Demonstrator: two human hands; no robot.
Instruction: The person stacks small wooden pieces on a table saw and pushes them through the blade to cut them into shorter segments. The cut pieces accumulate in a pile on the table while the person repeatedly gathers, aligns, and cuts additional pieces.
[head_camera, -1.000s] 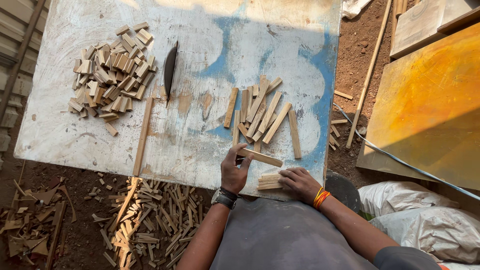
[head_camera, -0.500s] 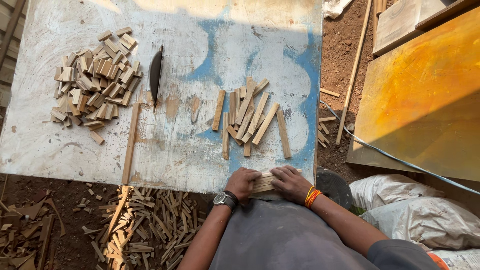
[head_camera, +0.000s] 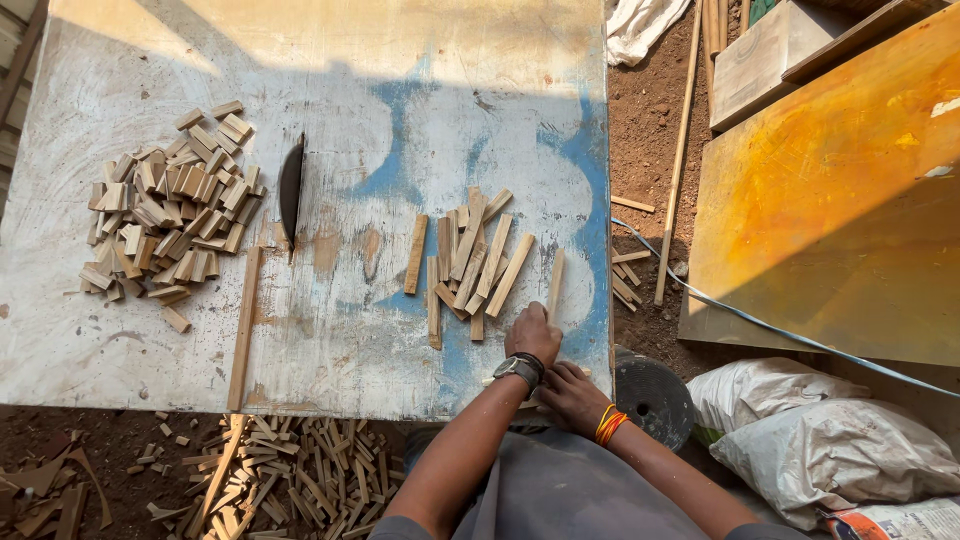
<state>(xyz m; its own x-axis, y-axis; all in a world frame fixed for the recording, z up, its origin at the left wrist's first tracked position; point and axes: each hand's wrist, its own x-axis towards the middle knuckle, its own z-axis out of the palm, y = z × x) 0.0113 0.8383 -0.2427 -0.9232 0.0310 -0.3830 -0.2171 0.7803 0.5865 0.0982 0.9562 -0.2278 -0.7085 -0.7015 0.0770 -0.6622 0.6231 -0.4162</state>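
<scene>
Left hand (head_camera: 533, 337) has moved up off the stack and now grips a single wooden strip (head_camera: 554, 283) on the saw table (head_camera: 330, 100), right of the loose strips (head_camera: 468, 255). Right hand (head_camera: 572, 392) presses the strip stack (head_camera: 530, 385) at the near edge. Blade (head_camera: 291, 185) sits well left: lift clean, fingers clear.

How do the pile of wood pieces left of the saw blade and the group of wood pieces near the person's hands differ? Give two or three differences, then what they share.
The left pile of blocks holds short, stubby pieces; the group of sticks holds long, narrow ones. The pile has far more pieces, heaped in layers; the sticks lie mostly flat, fanned out loosely. The pile lies far from both hands; the left hand reaches by the sticks. Both are pale cut wood on the same painted table.
</scene>
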